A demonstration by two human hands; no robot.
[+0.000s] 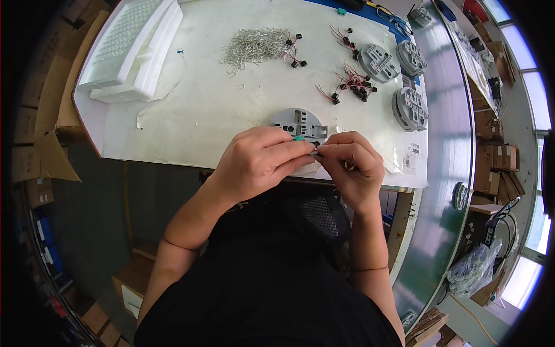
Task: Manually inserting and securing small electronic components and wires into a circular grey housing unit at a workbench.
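A round grey plastic housing (293,117) with dark slots lies near the table's front edge, partly covered by my hands. My left hand (258,157) reaches over its near side, fingertips pinched beside a small green part (298,138). My right hand (354,163) is closed too, its thumb and forefinger meeting the left fingertips at the housing's near right edge. A tiny dark piece shows between the fingertips; its kind is too small to make out. A small brass-coloured end (350,165) of some object sticks out from the curled fingers of my right hand.
Beyond the hands lie a heap of small metal pins (254,47) and black parts with red wires (355,87). More grey housings (378,62) stand at the right. White foam trays (130,52) are stacked at the left. A green conveyor-like strip (430,191) runs along the right.
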